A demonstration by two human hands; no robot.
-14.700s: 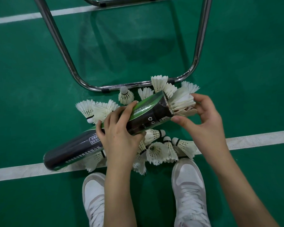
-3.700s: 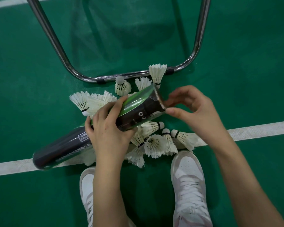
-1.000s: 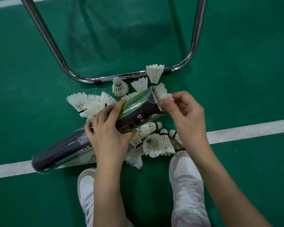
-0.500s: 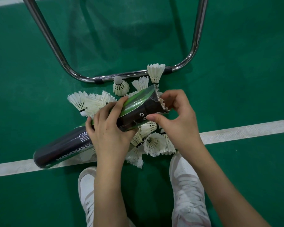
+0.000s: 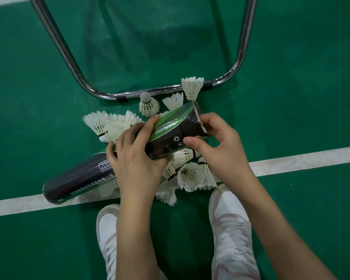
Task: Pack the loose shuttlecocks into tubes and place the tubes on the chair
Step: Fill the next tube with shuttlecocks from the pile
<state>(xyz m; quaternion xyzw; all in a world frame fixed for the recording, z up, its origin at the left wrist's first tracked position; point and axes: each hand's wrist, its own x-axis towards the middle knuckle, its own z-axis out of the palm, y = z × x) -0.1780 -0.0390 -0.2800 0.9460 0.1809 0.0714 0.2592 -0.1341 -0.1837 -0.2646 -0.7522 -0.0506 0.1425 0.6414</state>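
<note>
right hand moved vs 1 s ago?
Yes. The right hand has closed in leftward onto the tube mouth, thumb now on the tube wall, judged against the white line.

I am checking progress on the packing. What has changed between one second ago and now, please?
The shuttlecock that stuck out of the tube mouth one second ago is now pushed inside; no feathers show there. The right hand moved in against the open end, thumb on the tube's side. The left hand keeps gripping the tube's middle. The loose shuttlecocks on the floor and the chair frame stayed as they were.
</note>
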